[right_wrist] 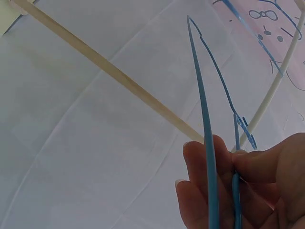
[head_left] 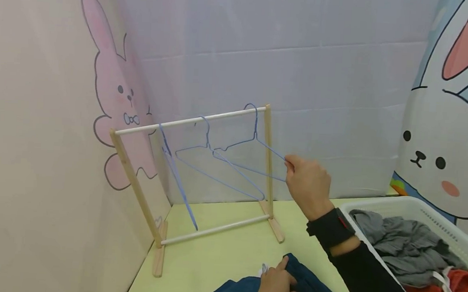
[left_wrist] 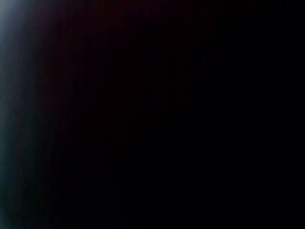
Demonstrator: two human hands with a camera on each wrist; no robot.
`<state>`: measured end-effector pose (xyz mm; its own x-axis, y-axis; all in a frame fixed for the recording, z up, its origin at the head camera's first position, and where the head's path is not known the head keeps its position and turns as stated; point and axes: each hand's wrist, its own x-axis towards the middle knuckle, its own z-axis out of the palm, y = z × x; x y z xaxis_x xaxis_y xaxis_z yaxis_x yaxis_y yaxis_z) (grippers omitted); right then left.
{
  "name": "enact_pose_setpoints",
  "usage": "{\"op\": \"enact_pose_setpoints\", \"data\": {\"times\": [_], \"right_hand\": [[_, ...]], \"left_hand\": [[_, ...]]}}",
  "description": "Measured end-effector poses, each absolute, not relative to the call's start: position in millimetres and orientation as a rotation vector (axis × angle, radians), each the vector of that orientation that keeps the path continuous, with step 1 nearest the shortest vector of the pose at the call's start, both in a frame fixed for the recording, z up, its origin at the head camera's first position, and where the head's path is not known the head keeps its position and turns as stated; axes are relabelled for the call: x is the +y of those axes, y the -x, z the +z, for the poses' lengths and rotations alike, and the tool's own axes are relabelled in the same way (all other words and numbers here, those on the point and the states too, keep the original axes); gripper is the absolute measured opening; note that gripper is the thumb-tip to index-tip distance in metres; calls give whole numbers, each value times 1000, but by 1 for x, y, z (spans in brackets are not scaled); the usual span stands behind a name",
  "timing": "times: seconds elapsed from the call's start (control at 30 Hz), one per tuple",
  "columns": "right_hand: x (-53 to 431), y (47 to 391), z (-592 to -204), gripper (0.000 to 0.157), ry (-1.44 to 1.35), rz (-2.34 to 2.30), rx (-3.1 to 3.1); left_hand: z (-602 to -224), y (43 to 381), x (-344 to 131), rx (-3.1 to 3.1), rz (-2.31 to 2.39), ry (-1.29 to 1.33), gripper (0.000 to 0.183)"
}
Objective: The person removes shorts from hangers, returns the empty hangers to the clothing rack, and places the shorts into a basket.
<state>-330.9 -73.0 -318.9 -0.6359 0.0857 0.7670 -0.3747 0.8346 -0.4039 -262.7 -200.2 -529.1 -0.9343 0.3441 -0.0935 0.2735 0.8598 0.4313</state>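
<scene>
In the head view, a thin blue wire hanger (head_left: 255, 129) hooks over the white top rail of the wooden rack (head_left: 270, 175). My right hand (head_left: 309, 182) pinches the right end of this hanger between thumb and fingers. The right wrist view shows the hanger's wire (right_wrist: 206, 119) passing across the fingers of the right hand (right_wrist: 238, 181). Low in the head view, my left hand (head_left: 275, 286) holds a dark blue garment (head_left: 314, 287) near its raised edge, index finger stretched along the cloth. A small white tag (head_left: 264, 269) shows beside it. The left wrist view is dark.
Two more blue hangers, a middle one (head_left: 207, 137) and a left one (head_left: 179, 180), hang on the rail. At right, a white basket (head_left: 411, 202) contains grey clothing (head_left: 409, 246) and orange-red clothing (head_left: 466, 289). The rack stands on a pale yellow table (head_left: 207, 260) by a wall.
</scene>
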Motion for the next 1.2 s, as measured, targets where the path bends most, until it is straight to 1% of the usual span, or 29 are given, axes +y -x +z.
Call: {"op": "enact_pose_setpoints", "data": {"times": [0.47,0.7,0.93,1.2], "right_hand": [[-73,329,-338,21,-211,729,-2235],[-61,323,-355,22,-276,804,-2267],[-46,320,-377,16,-343,869,-2277],[-34,314,-397,18,-306,1033,-2352]], "left_hand": [[-527,254,-194,2890,614,-473,14],[-525,255,-192,2849,640,-419,15],[-524,253,-193,2842,648,-419,15],[-523,252,-198,2905,609,-470,15]]}}
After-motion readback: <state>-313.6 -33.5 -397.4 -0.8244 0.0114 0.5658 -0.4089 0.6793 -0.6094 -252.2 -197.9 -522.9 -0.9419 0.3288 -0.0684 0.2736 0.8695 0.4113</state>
